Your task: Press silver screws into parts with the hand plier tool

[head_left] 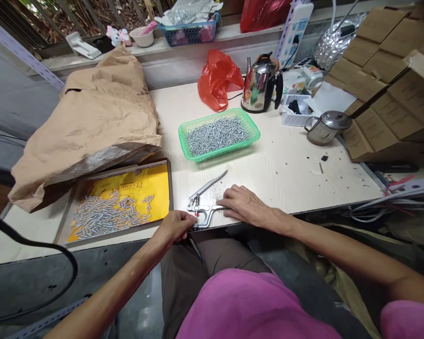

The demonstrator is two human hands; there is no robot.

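A metal hand press tool [204, 200] with two long handles lies at the near edge of the pale table [286, 165]. My left hand [176, 226] is closed in a pinch at the tool's jaw, holding something too small to make out. My right hand [245, 205] rests on the lower handle, fingers curled over it. A flat brown tray with a yellow liner [155, 188] holds several small metal pins to the left. A green basket [251, 126] full of the same silvery parts sits just beyond the tool.
A big brown paper sack [92, 117] fills the left. At the back stand a red plastic bag [217, 77], a steel kettle [259, 84] and a small steel pot [325, 127]. Cardboard boxes [392, 80] pile at right. A black cable [38, 254] curves at lower left.
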